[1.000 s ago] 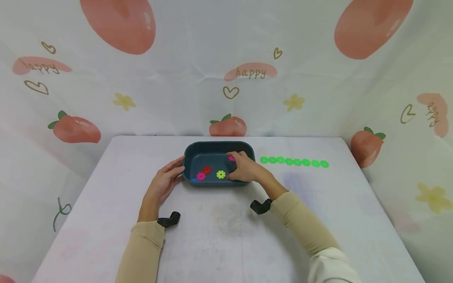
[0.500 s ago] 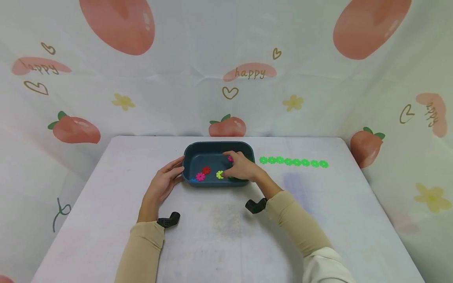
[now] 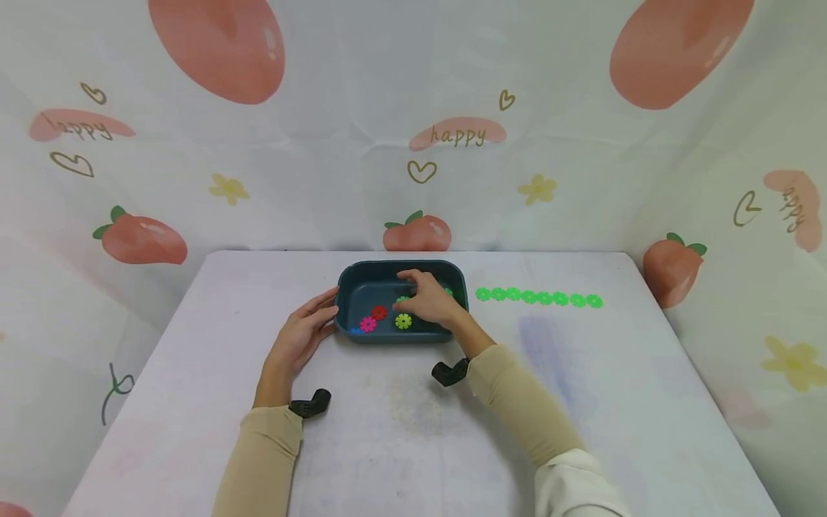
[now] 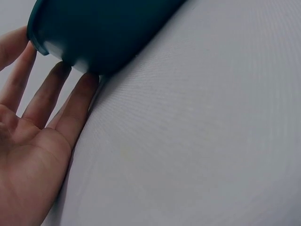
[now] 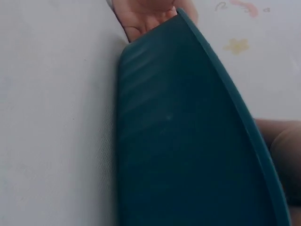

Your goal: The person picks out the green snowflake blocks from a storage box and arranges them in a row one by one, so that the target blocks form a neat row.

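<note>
A dark teal plastic basin (image 3: 362, 270) stands on the table with several flower-shaped plastic discs in it. At its left end, my left hand (image 3: 302, 332) touches the outer wall with extended fingers (image 4: 81, 101), seen close in the left wrist view. My right hand (image 3: 434, 300) reaches inside, thumb and index finger spread apart, with nothing visibly gripped. Near its thumb are a yellow disc (image 3: 403, 322) and a partly covered green disc (image 3: 402, 298). A red disc (image 3: 379, 313), a pink disc (image 3: 368, 324) and a bit of blue lie further left. The basin wall (image 5: 164, 132) hides most of the right hand in its wrist view.
To the right of the basin, several green flower discs (image 3: 545, 298) lie in a row on the white table (image 3: 413, 424). Another green disc (image 3: 448, 293) shows behind the right hand. A patterned cloth (image 3: 323, 143) hangs behind and beside the table.
My right hand has shifted left within the basin. The pink disc earlier at its fingertips is out of sight, and green discs show around the hand. My left hand stays in place.
</note>
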Demonstrator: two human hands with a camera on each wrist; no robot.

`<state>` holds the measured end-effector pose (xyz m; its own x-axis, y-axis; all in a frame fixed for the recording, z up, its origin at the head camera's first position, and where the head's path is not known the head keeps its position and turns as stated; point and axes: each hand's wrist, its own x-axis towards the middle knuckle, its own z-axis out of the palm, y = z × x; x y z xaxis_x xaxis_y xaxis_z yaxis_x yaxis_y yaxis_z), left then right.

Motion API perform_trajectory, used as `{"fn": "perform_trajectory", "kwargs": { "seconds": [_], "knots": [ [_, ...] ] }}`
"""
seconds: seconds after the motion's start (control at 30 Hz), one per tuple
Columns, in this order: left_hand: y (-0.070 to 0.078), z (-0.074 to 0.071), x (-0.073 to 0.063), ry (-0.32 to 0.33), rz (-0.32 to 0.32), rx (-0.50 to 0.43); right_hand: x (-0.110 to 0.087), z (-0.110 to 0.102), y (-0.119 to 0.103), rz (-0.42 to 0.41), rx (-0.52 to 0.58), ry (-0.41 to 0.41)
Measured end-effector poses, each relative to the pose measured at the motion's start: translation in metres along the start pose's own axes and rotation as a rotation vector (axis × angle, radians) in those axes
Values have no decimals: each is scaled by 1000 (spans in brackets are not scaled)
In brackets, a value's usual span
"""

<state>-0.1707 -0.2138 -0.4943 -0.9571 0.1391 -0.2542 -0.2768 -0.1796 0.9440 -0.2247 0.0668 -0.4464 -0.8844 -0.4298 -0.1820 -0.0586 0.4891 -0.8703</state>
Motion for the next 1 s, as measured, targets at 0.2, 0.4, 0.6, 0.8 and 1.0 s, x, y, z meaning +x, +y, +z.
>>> {"fn": "perform_trajectory", "kwargs": {
  "seconds": [0.2, 0.4, 0.6, 0.8, 1.0],
  "knots": [
    [0, 0, -1, 10, 4, 2, 8, 3, 3, -28, -8, 75],
    [0, 1, -1, 11, 4, 10, 13, 8, 4, -3, -93, 120],
    [1, 1, -1, 5, 5, -1, 13, 9, 6, 46, -147, 130],
    [1, 2, -1, 9, 5, 3, 15, 9, 8, 72, -212, 133],
    [1, 2, -2, 17, 1, 10, 15, 12, 9, 69, -291, 122]
  ]
}}
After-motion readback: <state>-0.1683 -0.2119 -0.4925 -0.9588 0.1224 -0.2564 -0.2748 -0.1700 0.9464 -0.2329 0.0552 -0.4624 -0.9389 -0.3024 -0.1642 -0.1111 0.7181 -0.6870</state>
